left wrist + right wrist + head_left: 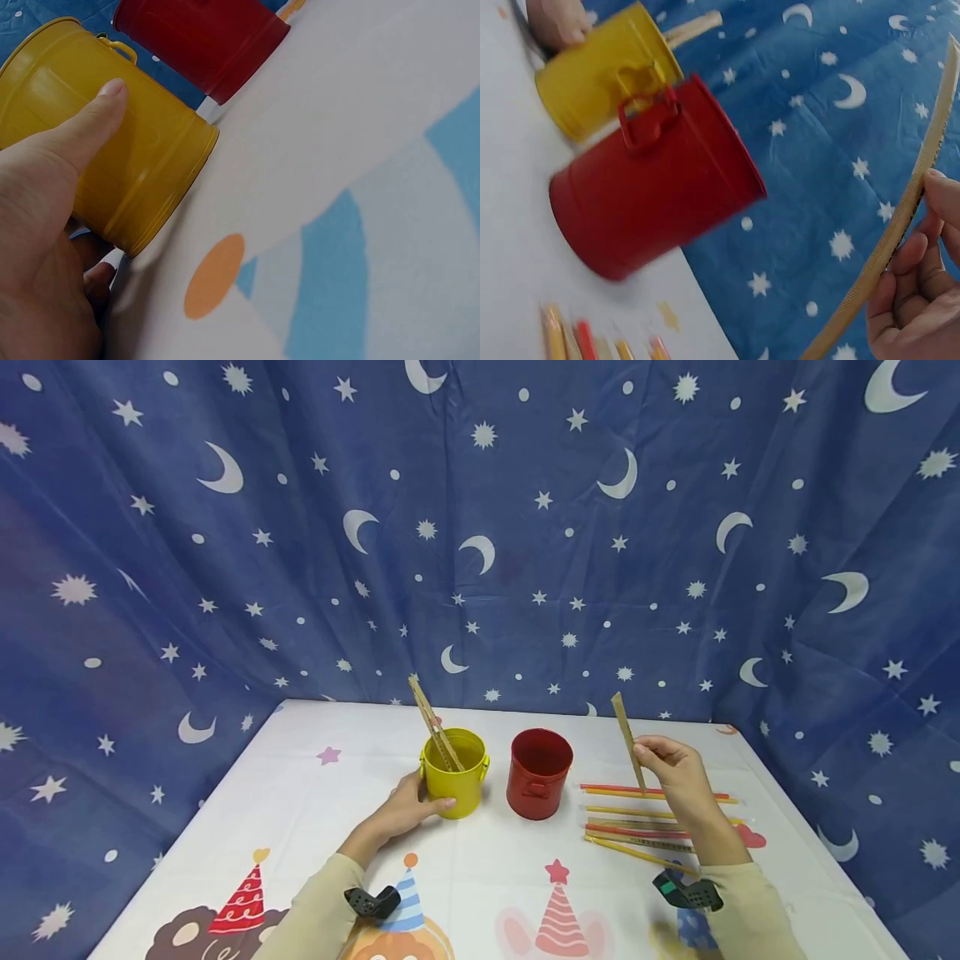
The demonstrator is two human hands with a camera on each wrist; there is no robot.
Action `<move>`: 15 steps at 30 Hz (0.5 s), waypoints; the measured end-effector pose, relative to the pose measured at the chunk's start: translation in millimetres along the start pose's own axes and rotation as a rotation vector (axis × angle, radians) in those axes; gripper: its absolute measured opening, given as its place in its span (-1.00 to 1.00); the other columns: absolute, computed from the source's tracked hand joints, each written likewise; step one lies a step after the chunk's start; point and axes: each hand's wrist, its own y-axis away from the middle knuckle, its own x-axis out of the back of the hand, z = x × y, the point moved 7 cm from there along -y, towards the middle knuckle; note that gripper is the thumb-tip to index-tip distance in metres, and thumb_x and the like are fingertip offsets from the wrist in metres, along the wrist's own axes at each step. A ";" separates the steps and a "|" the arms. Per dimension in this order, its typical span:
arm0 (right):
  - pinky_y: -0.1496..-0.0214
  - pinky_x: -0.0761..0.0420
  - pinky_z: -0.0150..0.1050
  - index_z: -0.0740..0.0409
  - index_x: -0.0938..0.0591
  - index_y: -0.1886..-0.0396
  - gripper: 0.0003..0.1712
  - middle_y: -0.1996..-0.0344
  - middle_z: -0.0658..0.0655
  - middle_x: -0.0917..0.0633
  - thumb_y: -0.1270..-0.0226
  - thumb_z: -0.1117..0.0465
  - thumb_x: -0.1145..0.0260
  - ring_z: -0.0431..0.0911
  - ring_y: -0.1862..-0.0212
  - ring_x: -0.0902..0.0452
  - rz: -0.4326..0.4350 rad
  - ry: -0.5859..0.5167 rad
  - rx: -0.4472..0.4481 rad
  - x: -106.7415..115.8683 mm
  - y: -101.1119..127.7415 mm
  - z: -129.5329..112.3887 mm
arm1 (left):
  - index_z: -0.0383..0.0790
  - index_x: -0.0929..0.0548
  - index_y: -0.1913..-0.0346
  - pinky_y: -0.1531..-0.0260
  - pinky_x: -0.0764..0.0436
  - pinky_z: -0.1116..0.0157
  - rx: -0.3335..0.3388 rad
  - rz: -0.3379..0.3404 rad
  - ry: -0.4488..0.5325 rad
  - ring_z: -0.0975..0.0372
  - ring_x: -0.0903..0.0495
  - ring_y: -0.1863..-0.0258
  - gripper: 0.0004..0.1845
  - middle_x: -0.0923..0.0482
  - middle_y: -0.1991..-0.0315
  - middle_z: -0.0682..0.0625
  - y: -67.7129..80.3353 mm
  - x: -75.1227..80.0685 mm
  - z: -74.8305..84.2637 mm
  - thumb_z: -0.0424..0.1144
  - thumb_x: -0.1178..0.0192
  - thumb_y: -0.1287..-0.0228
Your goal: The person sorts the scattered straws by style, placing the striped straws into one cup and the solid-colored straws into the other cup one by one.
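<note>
Tan strip [627, 739] pinched between fingers [651, 752]

You will find nothing to read here: no words, labels, brand marks or numbers on anything in view. The yellow bucket [454, 774] and the red bucket [537, 773] have plain painted sides. The worktop [315, 810] cover and the blue backdrop [480, 527] carry only pictures: party hats, stars and moons, with no lettering among them.
</note>
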 end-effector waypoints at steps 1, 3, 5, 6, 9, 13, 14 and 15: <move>0.04 -0.62 -0.52 -0.11 -0.76 0.24 -0.73 0.36 -0.22 -0.74 -0.49 0.34 -0.22 -0.33 0.22 -0.62 -0.014 -0.039 -0.009 -3.5 0.9 -0.4 | -0.28 -0.14 -0.58 -0.60 -0.10 -0.07 0.000 -0.001 0.001 -0.08 -0.14 -0.59 0.07 -0.18 -0.58 -0.21 0.0 -0.6 0.1 0.14 -0.43 -0.17; 0.03 -0.65 -0.52 -0.12 -0.76 0.25 -0.70 0.35 -0.19 -0.73 -0.51 0.35 -0.20 -0.33 0.22 -0.63 -0.038 -0.115 -0.015 -10.9 2.5 -3.9 | -0.27 -0.14 -0.58 -0.60 -0.09 -0.08 0.004 0.000 0.002 -0.09 -0.13 -0.59 0.07 -0.18 -0.58 -0.21 -0.4 -1.2 -0.5 0.14 -0.43 -0.16; 0.02 -0.67 -0.50 -0.09 -0.76 0.23 -0.69 0.34 -0.16 -0.73 -0.52 0.36 -0.17 -0.33 0.23 -0.64 -0.067 -0.195 -0.017 -19.0 4.0 -9.8 | -0.26 -0.13 -0.58 -0.60 -0.08 -0.09 0.007 0.001 0.005 -0.09 -0.12 -0.60 0.07 -0.16 -0.58 -0.21 -1.2 -1.6 -0.8 0.15 -0.43 -0.16; 0.02 -0.68 -0.49 -0.08 -0.77 0.23 -0.68 0.34 -0.15 -0.73 -0.53 0.37 -0.15 -0.32 0.24 -0.64 -0.078 -0.237 -0.018 -23.1 4.8 -13.2 | -0.26 -0.13 -0.59 -0.60 -0.07 -0.10 0.008 0.000 0.003 -0.09 -0.11 -0.60 0.08 -0.15 -0.59 -0.21 -1.6 -1.7 -1.0 0.16 -0.42 -0.16; 0.02 -0.68 -0.48 -0.04 -0.77 0.22 -0.65 0.33 -0.12 -0.72 -0.55 0.38 -0.11 -0.31 0.26 -0.63 -0.113 -0.333 -0.016 -35.6 6.5 -24.2 | -0.25 -0.11 -0.59 -0.60 -0.06 -0.09 0.006 -0.011 0.003 -0.08 -0.09 -0.61 0.08 -0.13 -0.60 -0.20 -2.9 -2.7 -1.4 0.17 -0.42 -0.17; -0.01 -0.65 -0.46 -0.05 -0.76 0.19 -0.65 0.30 -0.12 -0.72 -0.58 0.35 -0.07 -0.29 0.23 -0.60 -0.195 -0.403 -0.020 -58.1 3.6 -40.1 | -0.26 -0.12 -0.59 -0.60 -0.06 -0.08 0.010 -0.010 0.002 -0.08 -0.11 -0.60 0.09 -0.15 -0.59 -0.21 -2.9 -2.1 -2.3 0.17 -0.42 -0.16; -0.03 -0.65 -0.46 -0.05 -0.76 0.18 -0.65 0.29 -0.12 -0.71 -0.59 0.34 -0.07 -0.29 0.22 -0.59 -0.218 -0.417 -0.021 -64.1 2.0 -44.5 | -0.27 -0.12 -0.59 -0.60 -0.07 -0.08 0.011 -0.008 0.000 -0.08 -0.11 -0.60 0.09 -0.15 -0.59 -0.21 -2.7 -1.7 -2.7 0.17 -0.42 -0.16; -0.02 -0.64 -0.46 -0.05 -0.76 0.18 -0.65 0.30 -0.12 -0.71 -0.59 0.33 -0.07 -0.29 0.22 -0.59 -0.236 -0.429 -0.023 -69.9 0.0 -48.8 | -0.27 -0.12 -0.59 -0.60 -0.06 -0.08 0.014 -0.007 -0.002 -0.08 -0.11 -0.60 0.09 -0.16 -0.59 -0.21 -2.3 -1.5 -3.0 0.17 -0.42 -0.15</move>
